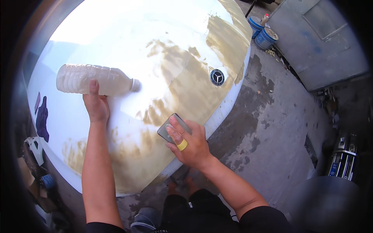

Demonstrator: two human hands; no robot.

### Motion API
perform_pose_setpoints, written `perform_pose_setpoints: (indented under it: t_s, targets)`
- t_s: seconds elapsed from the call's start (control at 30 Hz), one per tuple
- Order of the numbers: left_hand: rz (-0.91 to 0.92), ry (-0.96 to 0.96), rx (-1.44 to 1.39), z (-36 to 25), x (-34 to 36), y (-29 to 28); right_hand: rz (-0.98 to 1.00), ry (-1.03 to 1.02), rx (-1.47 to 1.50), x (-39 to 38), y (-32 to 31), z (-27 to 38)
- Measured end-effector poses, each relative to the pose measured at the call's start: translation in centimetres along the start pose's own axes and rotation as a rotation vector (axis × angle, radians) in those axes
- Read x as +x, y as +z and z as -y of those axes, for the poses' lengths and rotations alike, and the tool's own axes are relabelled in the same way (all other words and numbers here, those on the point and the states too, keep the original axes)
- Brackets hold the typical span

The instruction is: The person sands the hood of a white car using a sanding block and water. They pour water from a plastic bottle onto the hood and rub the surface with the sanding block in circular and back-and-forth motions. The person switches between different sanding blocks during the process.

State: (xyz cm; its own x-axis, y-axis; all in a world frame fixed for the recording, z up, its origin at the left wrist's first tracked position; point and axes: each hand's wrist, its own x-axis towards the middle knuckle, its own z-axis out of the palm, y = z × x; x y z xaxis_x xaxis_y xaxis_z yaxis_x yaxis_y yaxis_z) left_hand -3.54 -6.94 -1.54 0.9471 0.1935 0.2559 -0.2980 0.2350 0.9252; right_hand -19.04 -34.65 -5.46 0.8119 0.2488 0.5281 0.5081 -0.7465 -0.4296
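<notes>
My left hand (97,106) is wrapped round a large clear plastic bottle (112,80) from below, its thumb across the side. The bottle lies nearly level with its capped neck to the right, and cloudy liquid seems to be inside. Under it spreads a white car hood (184,89) with tan, rubbed-down patches. Near the hood's front edge, my right hand (192,143) grips a grey rectangular sanding block (164,133), fingers flat on top. Yellow tape circles one of its fingers. The block's underside is hidden.
A round emblem (217,77) sits at the hood's front. Dark cloth (42,119) lies on its left side. Two blue buckets (266,38) stand by a grey metal panel (324,42). Another bucket (144,220) is near my feet. At right is a chromed vehicle part (343,157).
</notes>
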Motion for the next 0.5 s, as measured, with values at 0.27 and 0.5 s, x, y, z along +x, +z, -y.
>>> perform_pose_setpoints:
  t_s: [0.27, 0.5]
  targets:
    - [-0.003, -0.015, 0.015, 0.0, 0.1, 1.1, -0.045, 0.122, -0.053, 13.0, -0.6, -8.8]
    - [-0.04, 0.001, 0.038, -0.1, -0.2, 0.5, 0.008, 0.033, -0.011, 1.4, -0.6, -1.5]
